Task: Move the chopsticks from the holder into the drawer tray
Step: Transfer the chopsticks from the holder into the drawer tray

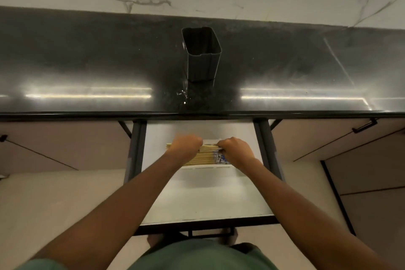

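A bundle of pale wooden chopsticks (pixel 202 158) with blue-patterned ends lies crosswise in a white tray (pixel 206 167) inside the open white drawer (pixel 203 199). My left hand (pixel 186 144) is closed over the left part of the bundle. My right hand (pixel 235 150) is closed over the right, patterned end. Both hands press down on the chopsticks inside the tray. The black square holder (pixel 201 55) stands upright on the dark countertop (pixel 87 61), and I see nothing inside it.
The drawer is pulled out under the counter's front edge (pixel 197 114), with dark rails on both sides. Closed cabinet fronts with black handles (pixel 363 126) flank it. Small water drops (pixel 184 94) lie in front of the holder. A marble wall rises behind the counter.
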